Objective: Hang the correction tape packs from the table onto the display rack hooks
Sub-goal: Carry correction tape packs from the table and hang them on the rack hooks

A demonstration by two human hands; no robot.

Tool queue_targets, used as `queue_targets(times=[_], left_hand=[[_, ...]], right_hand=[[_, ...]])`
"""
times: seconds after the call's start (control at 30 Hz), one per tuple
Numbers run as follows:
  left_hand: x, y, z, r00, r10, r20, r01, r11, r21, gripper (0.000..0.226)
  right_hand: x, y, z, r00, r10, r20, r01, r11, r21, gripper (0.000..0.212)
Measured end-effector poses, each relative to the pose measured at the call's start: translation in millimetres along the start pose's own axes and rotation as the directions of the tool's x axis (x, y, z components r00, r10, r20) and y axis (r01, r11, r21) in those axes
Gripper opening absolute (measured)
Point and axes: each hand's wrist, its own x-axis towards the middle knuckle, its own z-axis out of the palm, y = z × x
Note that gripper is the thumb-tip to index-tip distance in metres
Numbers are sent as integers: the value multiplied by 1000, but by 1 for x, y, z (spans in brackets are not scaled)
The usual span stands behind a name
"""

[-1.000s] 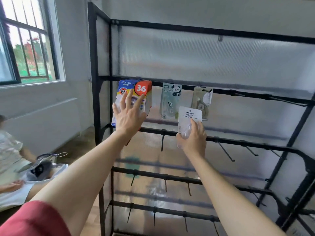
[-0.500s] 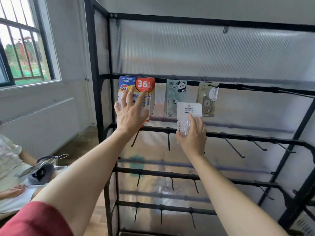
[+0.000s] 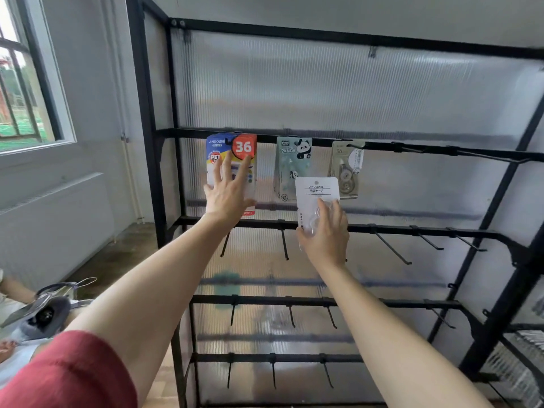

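left side first: my left hand [image 3: 228,195] lies flat on the blue pack [image 3: 238,151], which already hangs on the top rail [image 3: 412,146]. the fingers are spread and straight, touching its face and gripping nothing. next along, the panda pack [image 3: 293,166] hangs free and nobody touches it. then the one that matters: the white pack [image 3: 316,191] is in my right hand [image 3: 326,237], fingers curled round its clear lower blister. the card stands upright with its long axis vertical. its hang hole [image 3: 316,182] is at the top edge, so it sits straight above the grip. the hole is below the top rail, and in this view the card overlaps the gap between the panda pack and the beige pack [image 3: 347,169]. the beige pack hangs just to the right. past it the top rail has an empty hook [image 3: 485,156] pointing out toward me. my guess is that's the target: up and to the right of the hole, and the right hand is clearly the nearer one. the second rail [image 3: 397,229] has bare hooks too, at about the height of my right hand. can't tell from here which hook is meant. the table is not in view.
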Motion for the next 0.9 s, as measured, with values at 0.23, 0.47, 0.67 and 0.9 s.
queue_targets(times=[0.23,0.47,0.67,0.9], left_hand=[[-3,-3,19,998,14,-67,-8,995,96,104],[-25,11,40,975,175,-135,-149,971,184,83],[-20,46,60,953,302,-41,-291,942,164,81],[8,98,91,948,318,11,-318,944,87,81]], right_hand=[[-7,14,-5,1000,17,-13,-17,999,-35,75],[-24,38,-9,996,73,-52,-76,995,-65,71],[-19,66,-25,992,79,-95,-89,991,-104,72],[14,110,-55,986,79,-146,-105,978,-183,73]])
